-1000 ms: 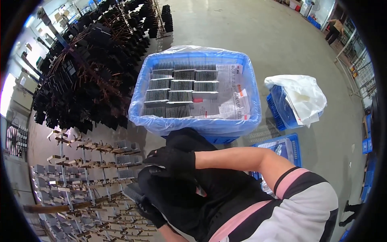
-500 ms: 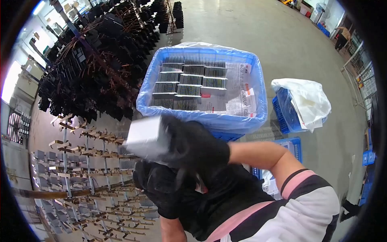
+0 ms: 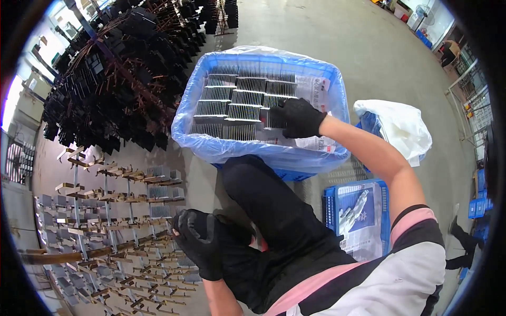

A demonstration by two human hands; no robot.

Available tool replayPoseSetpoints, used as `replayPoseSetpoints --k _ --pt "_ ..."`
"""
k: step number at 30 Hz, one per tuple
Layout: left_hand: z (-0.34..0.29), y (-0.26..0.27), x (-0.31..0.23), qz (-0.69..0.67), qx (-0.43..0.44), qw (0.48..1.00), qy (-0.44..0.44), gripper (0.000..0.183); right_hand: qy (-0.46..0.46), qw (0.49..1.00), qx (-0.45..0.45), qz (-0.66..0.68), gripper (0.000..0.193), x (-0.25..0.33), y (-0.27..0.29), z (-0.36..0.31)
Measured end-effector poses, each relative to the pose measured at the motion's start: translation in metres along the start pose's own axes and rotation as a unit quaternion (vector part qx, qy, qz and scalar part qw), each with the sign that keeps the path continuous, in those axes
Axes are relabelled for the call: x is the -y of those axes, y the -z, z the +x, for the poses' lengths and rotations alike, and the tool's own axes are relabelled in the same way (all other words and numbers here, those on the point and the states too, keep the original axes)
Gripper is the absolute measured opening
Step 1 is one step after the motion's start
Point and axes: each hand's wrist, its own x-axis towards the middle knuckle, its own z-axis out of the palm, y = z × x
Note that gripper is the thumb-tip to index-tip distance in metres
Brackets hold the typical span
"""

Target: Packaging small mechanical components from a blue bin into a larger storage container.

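My right hand [image 3: 299, 117], in a black glove, reaches into a blue crate [image 3: 343, 105] lined with clear plastic. Its fingers close on the right side of a finned metal heat sink [image 3: 272, 120], partly hidden by the glove. Rows of similar heat sinks [image 3: 245, 98] stand to the left and beyond it, fins upright, on printed newspaper [image 3: 318, 95]. Beside my knee, my left hand [image 3: 199, 239], also in a black glove, has its fingers curled in, and nothing shows in it.
On the left, racks [image 3: 108, 197] with brass-coloured hooks carry grey finned parts; black parts [image 3: 116, 73] hang behind them. Right of the crate stand a blue basket under a white plastic bag [image 3: 398, 129] and a low blue crate [image 3: 387, 210]. Another person [image 3: 449, 52] is far off at right.
My right hand has carried the heat sink from above my lap forward into the crate, at the right of the rows. My left hand stays near my knee.
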Motion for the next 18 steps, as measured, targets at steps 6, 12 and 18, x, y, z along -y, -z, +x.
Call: replayPoseSetpoints --k 6,12,18 --pt "0.001 -0.002 0.007 -0.04 0.006 0.999 0.014 0.038 -0.044 0.998 0.001 -0.04 0.065 0.005 -0.009 0.013" --pt "0.003 -0.004 0.002 -0.028 0.004 0.999 0.027 0.032 -0.021 0.984 -0.095 -0.149 0.071 0.004 -0.029 -0.003" --pt "0.004 0.01 0.019 -0.052 -0.041 0.997 0.031 0.024 0.001 0.992 -0.037 -0.117 0.076 0.006 -0.033 0.001"
